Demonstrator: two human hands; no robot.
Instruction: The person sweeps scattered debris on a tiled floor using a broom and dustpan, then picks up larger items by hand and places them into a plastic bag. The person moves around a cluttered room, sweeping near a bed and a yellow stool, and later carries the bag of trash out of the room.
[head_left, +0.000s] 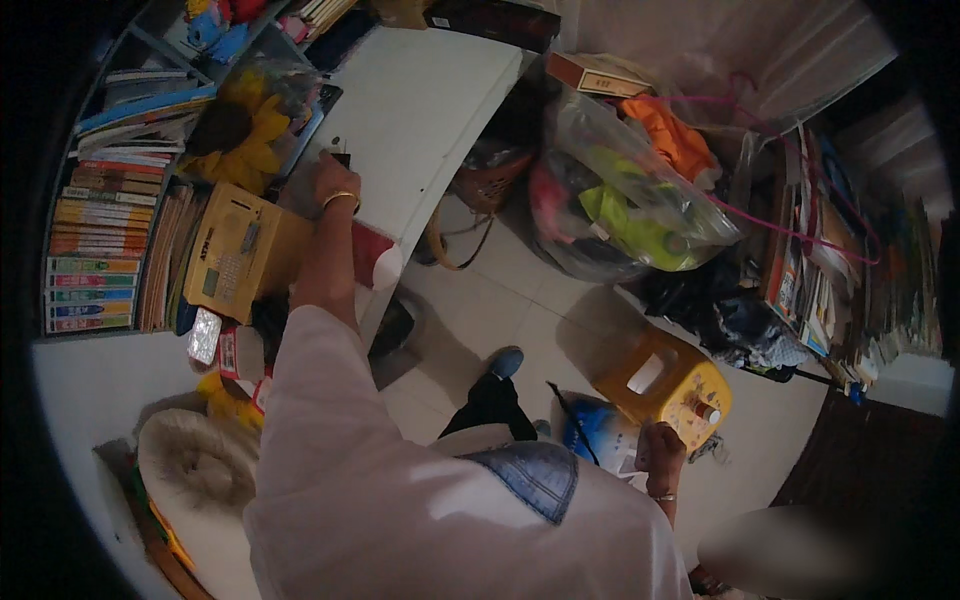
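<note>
My left hand (337, 180), with a gold bracelet at the wrist, is down at the white desk top (420, 90). A small black object (343, 160) lies against its fingers; whether they grip it is hidden. Under my left forearm a red and white item (377, 256) rests near the desk's edge. My right hand (663, 448) hangs low with its fingers curled, and a pale patch shows at its thumb side, too unclear to name. Just beyond it stands a yellow plastic stool (637, 375) with a small brown white-capped bottle (707, 412) on it.
Left of the desk are a bookshelf (105, 225), an artificial sunflower (240, 135) and a yellow-brown box (232, 255). Full clear plastic bags (622, 187), a pink hanger (795, 232) and a woven basket (487, 176) stand at the right. A blue bag (592, 427) sits by the stool.
</note>
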